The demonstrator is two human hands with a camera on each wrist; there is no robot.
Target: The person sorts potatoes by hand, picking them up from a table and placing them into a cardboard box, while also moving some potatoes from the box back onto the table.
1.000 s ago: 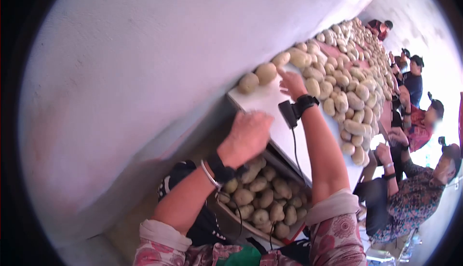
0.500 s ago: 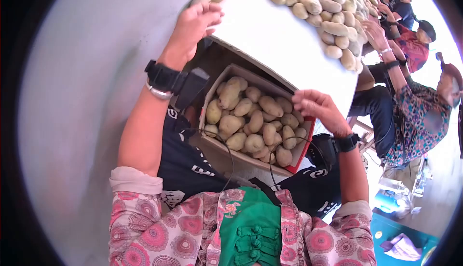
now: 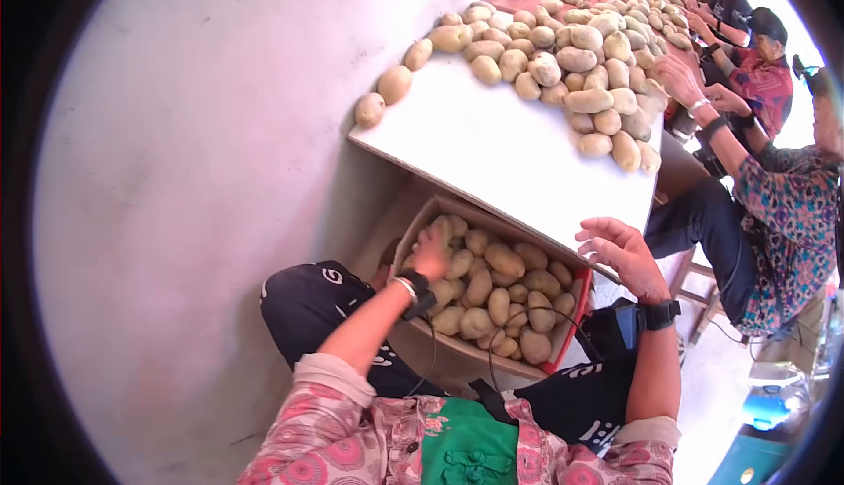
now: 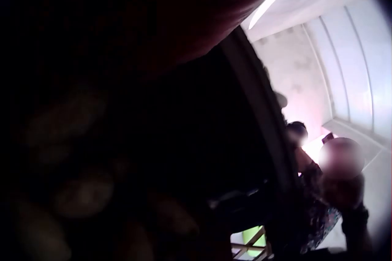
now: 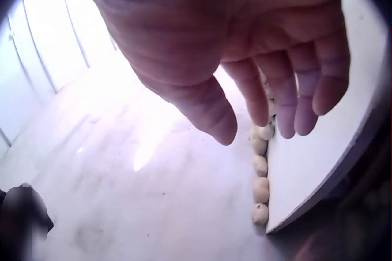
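My left hand [image 3: 431, 254] reaches down into the left end of a cardboard box [image 3: 576, 331] full of potatoes [image 3: 504, 261]. Its fingers lie over the potatoes there and are blurred; I cannot tell whether they grip one. The left wrist view is mostly dark, with faint potatoes [image 4: 86, 193] at lower left. My right hand [image 3: 624, 256] hovers by the front edge of the white tabletop [image 3: 492, 142], beyond the box's right end. In the right wrist view, the fingers of the right hand [image 5: 275, 47] are loosely bent and hold nothing.
Many potatoes [image 3: 576, 60] lie heaped across the table, some in a row along the wall [image 3: 202, 133]. Several people sit along the table's right side; the nearest has a patterned sleeve [image 3: 765, 182]. A thin cable [image 3: 492, 335] hangs across the box.
My left hand has moved from the table's corner down into the box. The right hand left the potatoes at the wall side and came back towards me, to the table's front edge.
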